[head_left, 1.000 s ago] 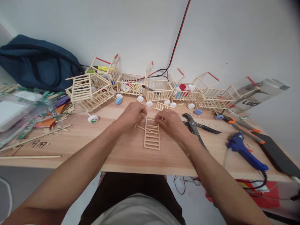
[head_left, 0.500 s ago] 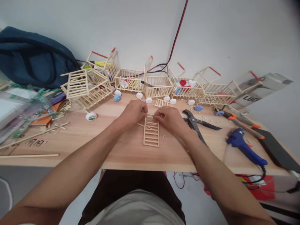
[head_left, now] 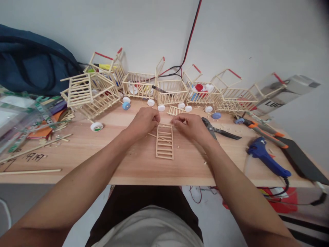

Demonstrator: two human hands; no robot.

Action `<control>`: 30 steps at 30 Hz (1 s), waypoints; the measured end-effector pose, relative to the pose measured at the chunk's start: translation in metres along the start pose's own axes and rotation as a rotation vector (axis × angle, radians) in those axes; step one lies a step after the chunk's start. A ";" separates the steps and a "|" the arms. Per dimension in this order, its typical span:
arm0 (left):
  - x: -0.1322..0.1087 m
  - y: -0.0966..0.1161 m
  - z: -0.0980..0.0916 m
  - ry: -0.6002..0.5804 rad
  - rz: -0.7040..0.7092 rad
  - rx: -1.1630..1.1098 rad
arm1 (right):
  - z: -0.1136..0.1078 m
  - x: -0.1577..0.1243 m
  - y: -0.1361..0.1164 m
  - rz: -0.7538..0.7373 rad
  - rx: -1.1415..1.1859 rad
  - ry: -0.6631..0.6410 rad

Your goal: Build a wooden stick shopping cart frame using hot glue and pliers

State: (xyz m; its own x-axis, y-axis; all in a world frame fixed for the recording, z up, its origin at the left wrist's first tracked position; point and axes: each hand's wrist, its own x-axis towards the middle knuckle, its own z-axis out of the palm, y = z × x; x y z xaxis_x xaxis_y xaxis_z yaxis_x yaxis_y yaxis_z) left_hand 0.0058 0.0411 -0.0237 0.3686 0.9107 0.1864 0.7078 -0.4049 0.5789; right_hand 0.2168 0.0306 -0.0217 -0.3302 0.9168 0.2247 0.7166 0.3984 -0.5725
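Note:
A small ladder-like frame of thin wooden sticks point(head_left: 165, 154) lies flat on the table before me, with a few loose sticks across and under its upper rungs. My left hand point(head_left: 146, 120) is at the frame's upper left corner, fingers curled in. Close to the upper right corner is my right hand point(head_left: 189, 124), its thumb and forefinger bent toward each other. Whatever either hand's fingertips hold is too small or hidden to make out. Behind my hands lies another small stick grid point(head_left: 175, 110).
Several stick-built carts, one a basket cart point(head_left: 172, 92), line the wall. Black-handled pliers point(head_left: 226, 133), a blue glue gun point(head_left: 268, 159) and orange-handled pliers point(head_left: 267, 132) lie right. A bottle cap point(head_left: 97, 127), long sticks point(head_left: 31, 171) and a blue bag point(head_left: 36, 65) are left.
My right hand has drawn slightly away from the frame's top edge, uncovering its upper right corner. My left hand stays beside the upper left corner. The whole view has shifted slightly.

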 end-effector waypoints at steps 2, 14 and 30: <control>0.000 0.001 0.000 0.002 0.001 -0.006 | 0.000 -0.001 0.000 -0.002 0.003 0.001; 0.000 0.003 -0.009 0.055 -0.010 0.013 | 0.006 -0.005 0.005 -0.155 -0.054 0.034; -0.005 -0.014 -0.036 -0.035 -0.195 0.341 | 0.008 -0.004 0.002 -0.228 -0.189 0.028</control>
State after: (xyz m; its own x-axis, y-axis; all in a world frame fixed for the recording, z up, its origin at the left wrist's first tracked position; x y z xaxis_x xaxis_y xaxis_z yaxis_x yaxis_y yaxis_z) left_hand -0.0278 0.0454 -0.0040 0.2238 0.9722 0.0687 0.9239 -0.2340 0.3028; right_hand 0.2149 0.0272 -0.0299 -0.4810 0.8021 0.3540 0.7283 0.5903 -0.3481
